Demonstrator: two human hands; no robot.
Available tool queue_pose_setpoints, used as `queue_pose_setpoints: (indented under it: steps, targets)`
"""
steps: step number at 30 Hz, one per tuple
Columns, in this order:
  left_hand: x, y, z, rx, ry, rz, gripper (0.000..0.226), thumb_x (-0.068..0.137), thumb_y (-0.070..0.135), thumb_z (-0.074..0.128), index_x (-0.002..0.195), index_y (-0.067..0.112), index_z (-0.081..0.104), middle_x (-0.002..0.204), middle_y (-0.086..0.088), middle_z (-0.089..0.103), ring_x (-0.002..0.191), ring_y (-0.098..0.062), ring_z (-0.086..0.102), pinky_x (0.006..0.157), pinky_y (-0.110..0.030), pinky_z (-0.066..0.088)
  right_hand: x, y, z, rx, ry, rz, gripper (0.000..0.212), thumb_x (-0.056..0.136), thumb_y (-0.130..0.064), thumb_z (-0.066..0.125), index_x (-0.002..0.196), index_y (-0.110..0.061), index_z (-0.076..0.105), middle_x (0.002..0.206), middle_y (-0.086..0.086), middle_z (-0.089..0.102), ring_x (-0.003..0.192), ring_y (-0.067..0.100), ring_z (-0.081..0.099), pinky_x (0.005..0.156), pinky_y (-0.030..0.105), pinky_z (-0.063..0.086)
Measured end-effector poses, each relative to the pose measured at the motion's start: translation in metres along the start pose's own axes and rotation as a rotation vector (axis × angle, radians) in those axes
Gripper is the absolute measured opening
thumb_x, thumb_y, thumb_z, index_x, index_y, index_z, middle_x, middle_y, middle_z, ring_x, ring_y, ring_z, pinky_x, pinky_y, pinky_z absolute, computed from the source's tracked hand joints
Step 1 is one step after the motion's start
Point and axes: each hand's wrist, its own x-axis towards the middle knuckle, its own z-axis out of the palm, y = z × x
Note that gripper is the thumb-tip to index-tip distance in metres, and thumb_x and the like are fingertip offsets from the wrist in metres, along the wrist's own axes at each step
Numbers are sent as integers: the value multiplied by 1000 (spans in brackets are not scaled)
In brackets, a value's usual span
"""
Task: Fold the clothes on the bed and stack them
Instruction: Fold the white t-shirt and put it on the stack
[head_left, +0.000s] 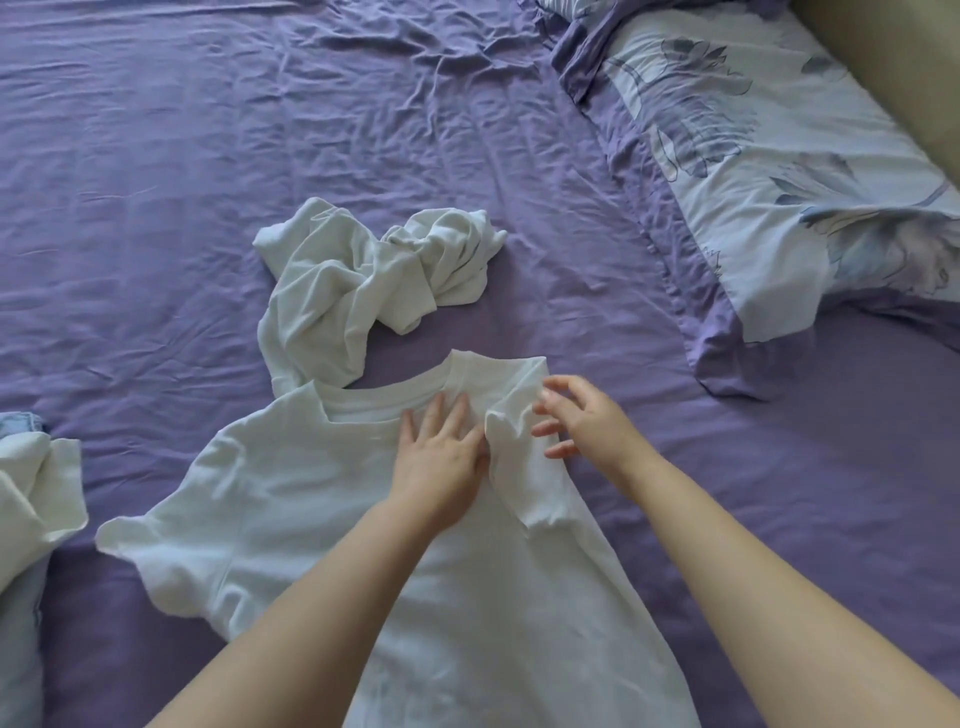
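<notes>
A white T-shirt (291, 499) lies spread on the purple bed sheet (156, 182), collar away from me. Its right side and sleeve (524, 478) are folded in over the body. My left hand (441, 457) presses flat on the shirt just below the collar, fingers straight. My right hand (576, 421) hovers beside the folded sleeve with spread, relaxed fingers that hold nothing. A second white garment (358, 291) lies crumpled just beyond the collar.
A floral pillow (769, 171) with purple trim lies at the right. At the left edge lies a bunched white cloth (31, 493) over light blue fabric (15, 639). Wrinkled sheet stretches across the far half of the bed.
</notes>
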Motion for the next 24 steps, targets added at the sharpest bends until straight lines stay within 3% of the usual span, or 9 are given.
queue_pose_setpoints:
  steps: [2, 4, 6, 9, 11, 15, 18, 21, 24]
  targets:
    - [-4, -6, -2, -18, 20, -3, 44, 100, 34, 25, 145, 37, 25, 160, 1, 4, 146, -26, -4, 116, -51, 2, -8, 16, 3, -161, 22, -83, 22, 94, -9, 47, 110, -17, 60, 110, 7, 64, 90, 15, 65, 74, 29, 53]
    - [-8, -9, -4, -60, 82, -49, 47, 99, 27, 29, 145, 34, 26, 159, -1, 8, 146, -25, 1, 116, -48, 5, -15, 33, 5, -484, 4, -228, 30, 90, -2, 47, 113, -11, 64, 119, 5, 63, 110, 17, 59, 93, 20, 41]
    - [-12, -8, -4, -106, 185, -73, 51, 97, 31, 33, 147, 29, 24, 159, -2, 11, 146, -22, 4, 116, -45, 7, -17, 49, 8, -865, -59, -359, 34, 90, -7, 49, 122, -10, 60, 138, 5, 51, 127, 19, 45, 103, 20, 29]
    - [-19, 0, 5, -5, 248, 147, 57, 96, 46, 29, 149, 29, 18, 160, -1, 8, 147, -23, 0, 116, -48, 1, -20, 69, 12, -1236, -89, -431, 47, 94, -29, 46, 140, -21, 41, 155, -2, 23, 141, 12, 21, 111, 28, 21]
    - [-24, 9, 14, 110, 143, 268, 61, 95, 55, 21, 150, 29, 15, 160, 2, 2, 147, -22, -9, 114, -52, -9, -25, 78, 11, -1290, -58, -418, 53, 96, -36, 40, 146, -25, 27, 158, -5, 13, 144, 10, 10, 114, 29, 13]
    - [-23, 18, 32, 138, -1, 141, 75, 90, 68, 14, 150, 27, -1, 159, 3, -11, 143, -20, -24, 110, -55, -20, -36, 92, 1, -1368, -96, -402, 67, 94, -54, 32, 150, -25, 9, 159, -6, -1, 145, 12, -8, 117, 34, 1]
    - [-19, 22, 32, 109, -3, 51, 80, 87, 72, 14, 150, 27, -7, 158, 2, -17, 143, -24, -24, 108, -57, -21, -41, 100, -9, -1511, -154, -376, 70, 93, -45, 30, 149, -25, -7, 157, -5, -14, 141, 16, -23, 115, 42, -12]
    - [-20, 21, 31, 65, -18, -27, 79, 88, 71, 17, 149, 28, -9, 156, 5, -22, 143, -25, -23, 110, -60, -14, -43, 99, -5, -1530, -113, -361, 72, 89, -46, 24, 150, -20, -4, 158, -2, -13, 134, 19, -34, 110, 48, -22]
    - [-34, 10, 30, 49, -33, -49, 72, 91, 66, 17, 148, 33, -10, 157, 4, -21, 144, -26, -21, 111, -59, -9, -42, 89, 15, -1506, -114, -413, 68, 89, -47, 12, 151, -20, 4, 159, 1, -3, 139, 18, -27, 109, 49, -23]
